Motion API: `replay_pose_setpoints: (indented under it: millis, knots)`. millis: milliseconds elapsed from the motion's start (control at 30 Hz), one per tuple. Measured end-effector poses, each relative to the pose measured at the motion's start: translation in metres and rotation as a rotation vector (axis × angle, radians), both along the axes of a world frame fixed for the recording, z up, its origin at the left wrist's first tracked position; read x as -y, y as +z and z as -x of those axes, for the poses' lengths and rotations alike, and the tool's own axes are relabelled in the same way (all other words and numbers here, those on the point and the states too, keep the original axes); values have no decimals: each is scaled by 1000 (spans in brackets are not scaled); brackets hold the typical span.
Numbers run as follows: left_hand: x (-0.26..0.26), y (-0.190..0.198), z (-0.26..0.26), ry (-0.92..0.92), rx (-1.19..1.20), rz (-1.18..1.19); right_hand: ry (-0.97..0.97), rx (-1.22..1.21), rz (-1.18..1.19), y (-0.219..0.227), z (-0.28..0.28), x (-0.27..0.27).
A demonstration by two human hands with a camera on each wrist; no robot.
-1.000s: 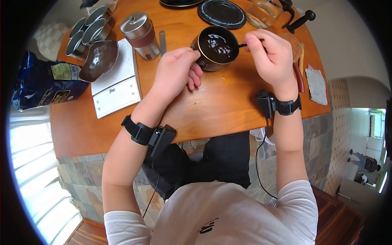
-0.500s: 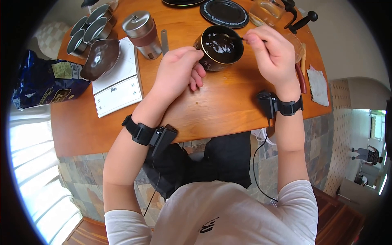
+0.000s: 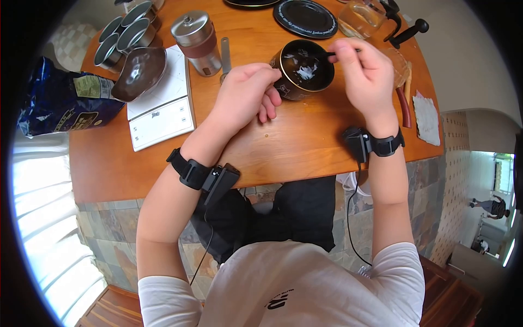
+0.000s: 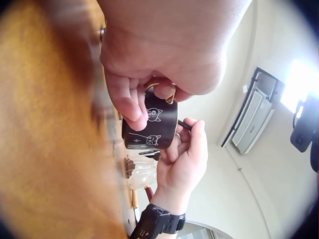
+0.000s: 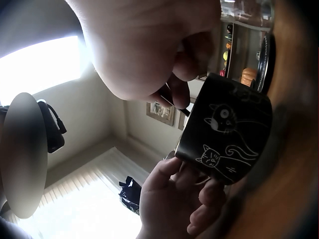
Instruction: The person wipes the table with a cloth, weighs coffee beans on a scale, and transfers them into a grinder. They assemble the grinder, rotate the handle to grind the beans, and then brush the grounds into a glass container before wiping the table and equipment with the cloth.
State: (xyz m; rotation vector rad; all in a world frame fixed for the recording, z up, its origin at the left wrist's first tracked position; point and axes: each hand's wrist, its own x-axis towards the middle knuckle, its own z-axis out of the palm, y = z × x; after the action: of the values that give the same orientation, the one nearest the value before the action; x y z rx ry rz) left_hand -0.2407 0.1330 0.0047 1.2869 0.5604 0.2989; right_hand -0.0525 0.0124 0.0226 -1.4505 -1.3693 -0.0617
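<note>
A black mug [image 3: 293,91] with a gold rim and white cat drawings stands upright on the table, with dark, shiny liquid [image 3: 316,79] inside. My left hand [image 3: 245,92] grips the mug's handle, fingers curled through and around it, as the left wrist view shows. Above the opposite side of the rim, my right hand [image 3: 368,79] pinches a thin black utensil [image 3: 328,54] between thumb and fingers. The utensil slants over the rim into the mug; its lower end is hidden in the liquid.
To the left are a steel grinder [image 3: 197,43], a white scale [image 3: 163,122], a brown bowl [image 3: 140,73], several metal tins [image 3: 136,35] and a blue bag [image 3: 71,103]. A black plate [image 3: 305,19] and glass pot [image 3: 362,19] stand behind; a white cloth [image 3: 426,120] lies right.
The utensil has shifted within the mug, with small right-hand movements, and the glints on the liquid have changed. The left hand keeps its grip. The table scene has drifted slightly rightward in the head view.
</note>
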Motion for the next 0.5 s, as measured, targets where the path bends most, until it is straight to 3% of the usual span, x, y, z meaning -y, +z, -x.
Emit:
replay_pose_setpoints:
  millis: [133,200,333,400,500]
  knots:
    - [0,0,0,10,7,-2,-78,-48,132,6,-9,7]
    - [0,-2,-1,12,8,0,113,-240,99,2,-1,5]
    - [-3,-6,-1,15,24,48,168,-195,51,-4,3,0]
    - [-2,-4,-1,14,23,47,25,18,19,-2,-10,-2]
    - [0,0,-1,22,-5,10,-82,-67,145,4,-10,7]
